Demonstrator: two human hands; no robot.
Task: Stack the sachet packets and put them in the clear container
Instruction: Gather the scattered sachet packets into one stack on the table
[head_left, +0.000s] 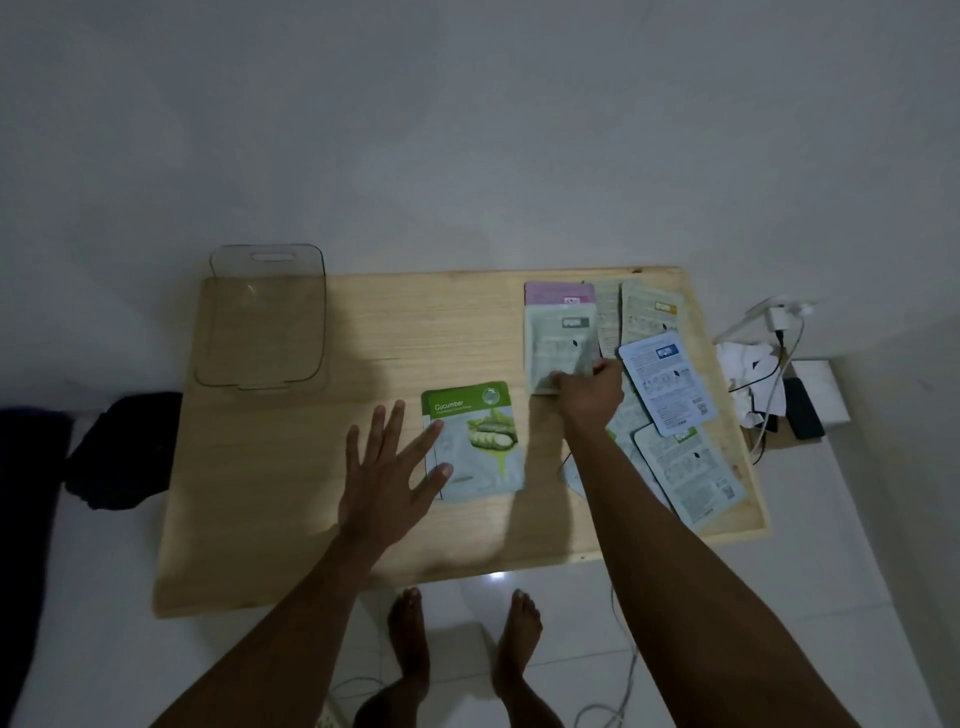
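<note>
Dim frame; print on the scattered pale sachet packets (670, 384) at right of the wooden desk (291, 467) is unreadable. Right hand (589, 395) pinches a grey-green sachet (558, 348), fingers partly hidden. Left hand (384, 483) splayed, touching green cucumber sachet (475, 441). Clear plastic container (262, 317) upper left, nothing inside.

Free: bare table (270, 493) between clear container (262, 322) and cucumber sachet (475, 441).
Blocked: right edge, overlapping sachets (670, 395).

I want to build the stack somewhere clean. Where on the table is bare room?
Bare wood lies between the clear plastic container and the green cucumber sachet, and along the near left edge of the wooden table. The right side is crowded with overlapping pale sachets.
</note>
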